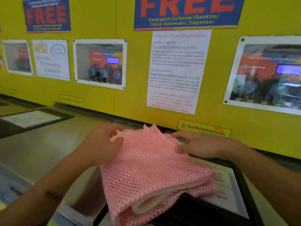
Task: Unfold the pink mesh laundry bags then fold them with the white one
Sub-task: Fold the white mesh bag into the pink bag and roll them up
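Spanning the background, a yellow wall [101,98] carries posters above the grey desk [48,147]. The folded pink mesh laundry bags [146,168] lie on the desk over a black-framed sheet [228,190], with the white one [156,199] sandwiched inside. The left hand [101,141] and right hand [200,144] each pinch the bags' far edge.

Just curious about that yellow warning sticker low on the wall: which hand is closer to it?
The right hand is nearer, just below-left of the yellow warning sticker. The left hand grips the pink mesh laundry bag, farther left.
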Available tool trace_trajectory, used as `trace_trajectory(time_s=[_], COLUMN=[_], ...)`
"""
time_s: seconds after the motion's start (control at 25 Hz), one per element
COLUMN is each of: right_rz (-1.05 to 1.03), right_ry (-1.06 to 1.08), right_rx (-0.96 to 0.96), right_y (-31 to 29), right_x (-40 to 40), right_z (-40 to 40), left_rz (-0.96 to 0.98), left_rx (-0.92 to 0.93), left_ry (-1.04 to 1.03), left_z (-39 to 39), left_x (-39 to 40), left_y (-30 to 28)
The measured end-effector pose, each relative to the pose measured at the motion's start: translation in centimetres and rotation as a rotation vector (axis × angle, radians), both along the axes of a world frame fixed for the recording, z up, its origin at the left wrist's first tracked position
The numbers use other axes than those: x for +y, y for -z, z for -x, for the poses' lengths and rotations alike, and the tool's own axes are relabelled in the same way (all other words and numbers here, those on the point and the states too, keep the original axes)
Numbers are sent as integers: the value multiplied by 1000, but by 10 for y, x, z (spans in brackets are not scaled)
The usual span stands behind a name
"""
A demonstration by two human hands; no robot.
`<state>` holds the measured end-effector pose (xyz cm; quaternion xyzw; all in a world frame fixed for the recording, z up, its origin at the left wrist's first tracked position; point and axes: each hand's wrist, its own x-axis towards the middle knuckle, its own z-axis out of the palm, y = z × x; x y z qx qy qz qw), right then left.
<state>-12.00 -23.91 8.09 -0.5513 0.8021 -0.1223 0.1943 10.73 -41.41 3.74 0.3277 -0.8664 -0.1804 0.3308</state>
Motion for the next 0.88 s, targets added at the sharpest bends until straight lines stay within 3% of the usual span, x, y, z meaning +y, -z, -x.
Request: trace_trajectory(time_s=[0.16, 0.36, 0.52, 0.76, 0.88], right_rz=[154, 280, 268, 302, 355], right_ry=[27, 24, -11, -74, -129], right_rx=[-9, -68, -156, -81, -202], right_y=[40, 43, 43, 51, 44], right_x=[-25, -29, -30, -23, -11], right_z=[-3, -8, -18, -33, -44], left_rz=[-191, -225, -290, -400, -386], left_rx=[-455, -559, -347, 101, 326], left_ry=[-148, -204, -112, -118, -158], left_z=[-18, -13, -8, -17, -23], left_x=[31, 49, 60, 104, 133], left_y=[5, 14, 10, 16, 18])
